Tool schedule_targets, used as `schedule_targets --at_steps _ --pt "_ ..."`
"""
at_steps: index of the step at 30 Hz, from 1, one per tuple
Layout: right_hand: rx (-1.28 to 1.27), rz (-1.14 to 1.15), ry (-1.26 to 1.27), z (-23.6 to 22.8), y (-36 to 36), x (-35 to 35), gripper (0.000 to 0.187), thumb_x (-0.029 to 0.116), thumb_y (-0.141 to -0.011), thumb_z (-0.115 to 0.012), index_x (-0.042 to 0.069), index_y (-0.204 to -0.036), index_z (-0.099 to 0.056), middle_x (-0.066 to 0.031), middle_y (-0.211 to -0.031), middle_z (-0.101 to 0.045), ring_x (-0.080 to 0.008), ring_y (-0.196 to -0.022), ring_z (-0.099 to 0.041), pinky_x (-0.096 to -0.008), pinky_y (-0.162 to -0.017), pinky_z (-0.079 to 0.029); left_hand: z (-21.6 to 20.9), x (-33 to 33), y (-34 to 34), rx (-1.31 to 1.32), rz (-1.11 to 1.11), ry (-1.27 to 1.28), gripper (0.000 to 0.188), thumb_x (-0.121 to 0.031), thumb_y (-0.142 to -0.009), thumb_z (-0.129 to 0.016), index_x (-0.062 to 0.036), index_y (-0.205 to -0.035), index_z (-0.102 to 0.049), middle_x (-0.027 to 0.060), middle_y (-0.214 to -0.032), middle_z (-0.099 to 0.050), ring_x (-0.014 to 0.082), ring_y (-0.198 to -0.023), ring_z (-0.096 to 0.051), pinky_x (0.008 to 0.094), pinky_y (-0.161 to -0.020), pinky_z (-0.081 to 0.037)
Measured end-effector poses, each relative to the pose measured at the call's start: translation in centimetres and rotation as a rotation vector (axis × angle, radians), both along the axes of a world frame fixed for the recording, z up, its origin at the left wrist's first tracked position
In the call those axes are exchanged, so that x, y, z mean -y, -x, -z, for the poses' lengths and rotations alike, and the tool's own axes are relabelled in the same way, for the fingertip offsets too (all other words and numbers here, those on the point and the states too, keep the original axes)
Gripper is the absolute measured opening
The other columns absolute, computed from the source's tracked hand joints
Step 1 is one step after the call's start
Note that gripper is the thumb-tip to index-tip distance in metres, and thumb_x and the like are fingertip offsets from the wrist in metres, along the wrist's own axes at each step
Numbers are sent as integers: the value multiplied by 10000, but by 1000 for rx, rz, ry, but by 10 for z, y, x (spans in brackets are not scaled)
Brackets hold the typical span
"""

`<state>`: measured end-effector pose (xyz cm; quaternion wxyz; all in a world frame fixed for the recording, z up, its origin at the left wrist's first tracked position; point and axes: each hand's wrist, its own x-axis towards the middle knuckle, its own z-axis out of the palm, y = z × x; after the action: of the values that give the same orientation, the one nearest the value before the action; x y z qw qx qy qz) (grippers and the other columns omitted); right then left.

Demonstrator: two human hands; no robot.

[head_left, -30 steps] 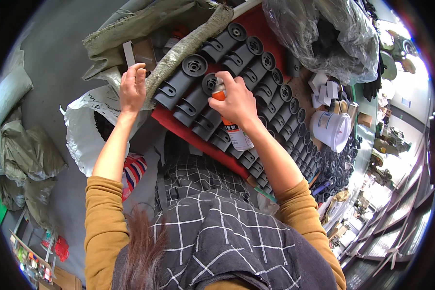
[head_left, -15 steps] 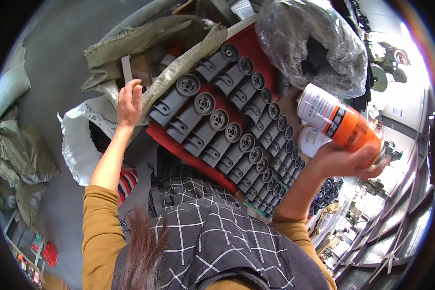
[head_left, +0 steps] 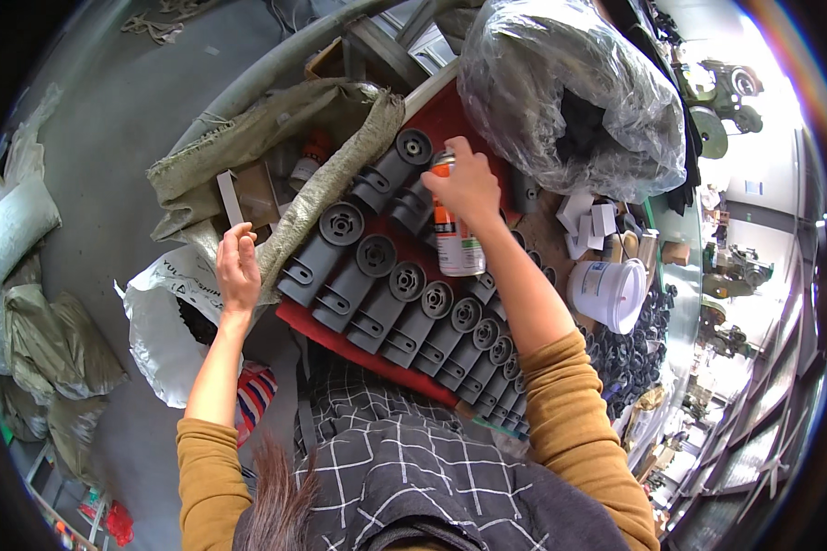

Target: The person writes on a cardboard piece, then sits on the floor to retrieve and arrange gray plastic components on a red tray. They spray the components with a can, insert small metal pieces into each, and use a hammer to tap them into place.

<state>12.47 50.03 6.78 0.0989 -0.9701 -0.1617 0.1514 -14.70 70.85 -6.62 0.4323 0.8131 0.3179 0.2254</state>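
Observation:
My right hand [head_left: 469, 188] is wrapped round an orange and white spray can [head_left: 460, 252], with a finger at its top end. The can is held over several grey plastic parts [head_left: 366, 310], laid in rows, each with a round ribbed end. Red cloth [head_left: 314, 327] lies beneath them. At the left, my left hand [head_left: 239, 272] holds nothing; its fingers are loosely stretched, beside the rim of a woven sack [head_left: 333, 165]. In that sack are a white carton [head_left: 231, 198] and another orange-topped can [head_left: 311, 158].
A clear plastic bag [head_left: 515, 83] with dark contents sits at the far right of the rows. A white bucket [head_left: 606, 292] and small white boxes [head_left: 586, 220] stand to the right. A white printed bag [head_left: 161, 335] is beneath my left forearm; filled sacks [head_left: 69, 340] lie farther left.
My right hand has brought the spray can leftward over the grey parts, turning its white end toward me. My left hand has shifted slightly nearer to me.

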Motion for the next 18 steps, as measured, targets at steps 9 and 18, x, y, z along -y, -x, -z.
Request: schedule_targets --at_steps 9,18 --pt "-45 61 42 5 -5 56 636 342 -664 -704 187 -1241 -486 -199 -1116 -556 -420 -954 -629 -479 -831 -507 1 -1 0 -13 30 4 384 -360 -1022 -419 -35 -1121 -597 105 -954 -668 243 -931 -616 358 -842 -470" --pt "-55 166 44 -6 15 101 621 347 -675 -701 178 -1238 -500 -194 -1112 -568 -412 -972 -623 -478 -843 -500 3 -3 -1 -27 49 31 396 -380 -1023 -424 -38 -1123 -596 95 -926 -645 218 -898 -620 334 -814 -479"
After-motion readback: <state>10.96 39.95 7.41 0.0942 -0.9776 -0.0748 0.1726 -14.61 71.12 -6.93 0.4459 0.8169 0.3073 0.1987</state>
